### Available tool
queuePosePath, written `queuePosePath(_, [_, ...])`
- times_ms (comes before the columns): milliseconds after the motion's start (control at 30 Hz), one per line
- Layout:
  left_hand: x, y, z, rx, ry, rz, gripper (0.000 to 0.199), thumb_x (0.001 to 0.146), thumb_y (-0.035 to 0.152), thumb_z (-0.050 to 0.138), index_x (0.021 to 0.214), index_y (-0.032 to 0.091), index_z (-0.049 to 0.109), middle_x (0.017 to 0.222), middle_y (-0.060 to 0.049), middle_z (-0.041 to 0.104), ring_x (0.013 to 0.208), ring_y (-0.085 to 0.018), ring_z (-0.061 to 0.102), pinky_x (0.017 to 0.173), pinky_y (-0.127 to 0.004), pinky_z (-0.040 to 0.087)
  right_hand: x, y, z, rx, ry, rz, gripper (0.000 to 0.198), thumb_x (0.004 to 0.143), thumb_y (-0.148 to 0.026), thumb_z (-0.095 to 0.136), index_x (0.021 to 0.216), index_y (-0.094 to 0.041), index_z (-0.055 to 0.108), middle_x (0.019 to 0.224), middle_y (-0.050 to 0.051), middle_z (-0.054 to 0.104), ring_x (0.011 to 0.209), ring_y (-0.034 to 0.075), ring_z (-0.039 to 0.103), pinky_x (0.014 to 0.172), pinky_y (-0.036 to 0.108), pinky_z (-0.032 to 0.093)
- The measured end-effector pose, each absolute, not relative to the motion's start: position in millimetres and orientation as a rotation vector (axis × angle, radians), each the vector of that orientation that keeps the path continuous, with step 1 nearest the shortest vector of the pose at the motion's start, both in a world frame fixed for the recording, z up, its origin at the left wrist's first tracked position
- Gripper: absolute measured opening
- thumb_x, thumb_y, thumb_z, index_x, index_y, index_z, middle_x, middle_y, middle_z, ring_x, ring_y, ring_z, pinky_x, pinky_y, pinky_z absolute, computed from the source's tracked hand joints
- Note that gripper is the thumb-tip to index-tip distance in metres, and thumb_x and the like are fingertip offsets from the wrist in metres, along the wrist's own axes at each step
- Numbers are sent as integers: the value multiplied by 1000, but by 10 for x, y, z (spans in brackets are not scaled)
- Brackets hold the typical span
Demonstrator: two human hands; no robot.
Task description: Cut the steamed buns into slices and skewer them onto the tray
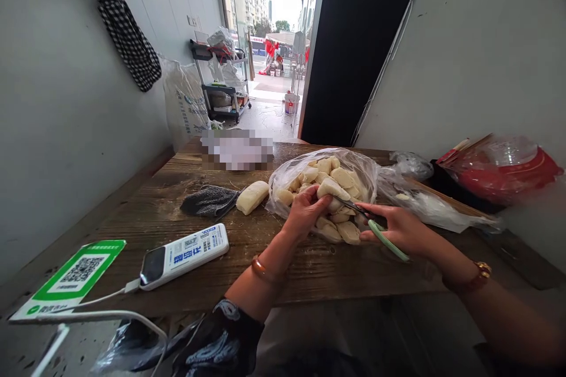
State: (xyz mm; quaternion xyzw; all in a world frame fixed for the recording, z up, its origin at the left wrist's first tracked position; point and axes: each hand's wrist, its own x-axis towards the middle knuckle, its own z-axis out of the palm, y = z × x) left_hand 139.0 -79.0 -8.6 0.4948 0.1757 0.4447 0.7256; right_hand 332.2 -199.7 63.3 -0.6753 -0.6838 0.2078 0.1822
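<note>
Head view, looking down at a wooden table [186,218]: the left hand [305,209] is curled around a pale dough piece [332,189], fingers closed on it right at the mouth of a clear plastic bag [283,179] heaped with more of the same cut pieces [342,177]. The right hand [400,228] is closed around green-handled scissors [384,238], the blades pointing left toward the held piece and reaching just under it; whether the blades are apart or together is hard to make out. A few cut pieces lie loose at the front of the bag, just below the left hand. To the left of the bag sits a long uncut dough block [252,197], touching a dark grey cloth [210,200]. Nearer the table's front edge there's a white power bank [186,254] with a cable running off it, and a green QR-code card [73,277] beside it at the corner. Off to the right, another clear bag [435,206] lies on the table, with a red bag [504,171] against the wall behind it. A checked cloth [128,35] hangs on the left wall.
</note>
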Motion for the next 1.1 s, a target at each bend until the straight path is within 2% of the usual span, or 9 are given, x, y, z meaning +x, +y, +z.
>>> queuePosePath(100, [1386,-792,-91,1091,380,981,44,69,50,86,90,15,71,80,-2,68,70,-13,58,66,-25,47,3347,-2020,576,-1895,-1904,550,67,84,-53,69,140,-17,64,127,10,75,108,34,71,94,42,54])
queuePosePath(233, [1379,-792,-93,1085,387,980,45,68,50,86,88,14,70,77,-1,67,68,-12,57,63,-24,46,3368,-2043,495,-1883,-1900,494,57,86,-51,66,132,-17,70,121,10,77,101,35,75,88,42,57])
queuePosePath(333, [1374,-794,-81,1050,379,957,46,66,49,89,88,14,68,77,-1,66,67,-11,56,64,-24,47,3377,-2064,493,-1890,-1913,461,55,85,-51,67,128,-18,73,121,9,77,104,36,74,88,40,57])
queuePosePath(433, [1371,-796,-65,975,350,932,52,63,49,90,95,15,68,83,-1,67,71,-12,59,65,-25,50,3373,-2088,535,-1937,-1886,492,58,85,-52,67,131,-17,71,119,9,78,103,36,74,85,39,58])
queuePosePath(533, [1373,-795,-65,960,349,932,54,66,51,88,100,14,68,89,-3,68,75,-13,60,66,-25,51,3360,-2107,584,-1951,-1873,564,65,84,-51,69,137,-14,66,116,9,79,102,34,74,87,39,57])
queuePosePath(733, [1394,-802,-99,1024,393,938,50,70,53,84,98,15,70,83,-1,67,71,-12,57,65,-25,49,3354,-2102,606,-1866,-1853,701,77,77,-52,75,143,-16,60,123,11,76,113,34,70,98,43,53])
queuePosePath(867, [1410,-811,-114,1114,398,948,49,69,54,84,97,15,73,82,-2,67,72,-14,57,67,-26,48,3312,-2039,591,-1880,-1849,690,82,75,-53,76,145,-13,58,126,14,74,115,35,68,99,46,53])
queuePosePath(967, [1409,-801,-112,1156,405,974,47,70,53,83,96,15,74,79,-2,66,69,-14,55,63,-26,45,3274,-1985,594,-1869,-1870,641,81,75,-51,76,145,-14,58,121,12,76,110,34,70,95,44,55])
queuePosePath(1100, [1391,-784,-97,1180,431,1015,42,71,51,83,92,15,74,75,-1,64,68,-13,52,62,-25,42,3295,-1954,581,-1872,-1921,572,69,79,-52,73,138,-16,66,112,10,80,101,33,74,89,41,57])
